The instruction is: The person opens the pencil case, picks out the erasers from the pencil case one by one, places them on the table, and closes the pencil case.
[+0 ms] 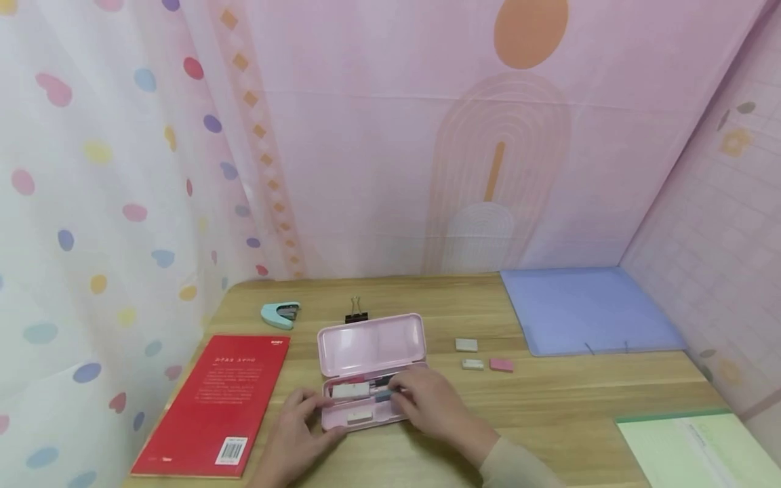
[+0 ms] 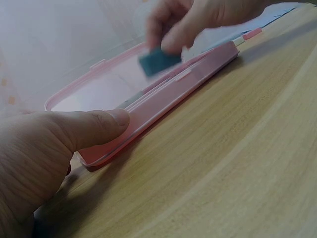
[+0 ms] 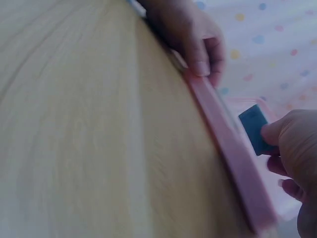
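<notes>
A pink pencil case (image 1: pixel 371 346) stands on the table with its lid tipped back. My left hand (image 1: pixel 297 434) holds its left end, the thumb along the front wall in the left wrist view. Between thumb and fingers, my right hand (image 1: pixel 434 403) pinches a teal-blue eraser (image 3: pixel 255 130) just above the case's right half. Inside the case lie a white eraser (image 1: pixel 360 416) near the front, a larger white block (image 1: pixel 350 391) behind it, and dark slim items partly hidden by the right fingers.
Right of the case lie two whitish erasers (image 1: pixel 466 345) and a pink eraser (image 1: pixel 502 366). A red book (image 1: pixel 213 400) is at left, a light-blue stapler (image 1: pixel 279 315) and black binder clip (image 1: pixel 356 317) behind. A blue folder (image 1: pixel 592 308) and green booklet (image 1: pixel 702 447) lie at right.
</notes>
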`<state>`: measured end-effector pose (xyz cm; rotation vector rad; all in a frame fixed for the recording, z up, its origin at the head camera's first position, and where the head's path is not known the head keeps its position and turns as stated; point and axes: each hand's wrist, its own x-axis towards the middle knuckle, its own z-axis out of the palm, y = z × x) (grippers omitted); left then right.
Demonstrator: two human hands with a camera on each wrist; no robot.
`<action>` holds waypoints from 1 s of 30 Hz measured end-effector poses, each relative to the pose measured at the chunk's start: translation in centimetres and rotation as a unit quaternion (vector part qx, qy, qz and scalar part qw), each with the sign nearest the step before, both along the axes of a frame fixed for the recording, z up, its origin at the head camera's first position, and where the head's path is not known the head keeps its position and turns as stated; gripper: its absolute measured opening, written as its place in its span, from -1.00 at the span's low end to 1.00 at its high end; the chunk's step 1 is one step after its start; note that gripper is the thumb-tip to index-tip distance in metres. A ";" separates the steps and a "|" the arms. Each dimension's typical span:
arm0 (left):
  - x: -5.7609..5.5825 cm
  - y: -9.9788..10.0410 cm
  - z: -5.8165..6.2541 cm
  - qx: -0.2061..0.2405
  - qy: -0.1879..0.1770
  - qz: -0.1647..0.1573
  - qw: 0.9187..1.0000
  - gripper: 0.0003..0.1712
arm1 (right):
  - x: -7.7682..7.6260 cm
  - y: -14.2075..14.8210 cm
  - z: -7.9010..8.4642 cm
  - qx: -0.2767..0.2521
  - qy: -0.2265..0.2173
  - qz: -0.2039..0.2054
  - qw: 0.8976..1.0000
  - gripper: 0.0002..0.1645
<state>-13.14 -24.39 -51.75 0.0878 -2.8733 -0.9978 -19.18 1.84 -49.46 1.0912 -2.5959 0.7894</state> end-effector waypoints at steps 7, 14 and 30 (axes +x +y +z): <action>0.1 0.1 -0.3 0.001 0.003 0.000 1.000 -0.42 | 0.0 7.6 0.4 -0.067 -0.109 -0.086 0.988 -0.83; -0.1 0.0 -0.3 -0.006 0.003 0.002 1.000 -0.42 | -0.4 14.2 -0.9 -0.070 -0.154 -0.151 0.974 -0.87; -0.2 0.1 -0.7 -0.022 0.012 0.010 1.000 -0.42 | -0.6 15.1 -2.0 -0.016 -0.101 -0.166 0.981 -0.65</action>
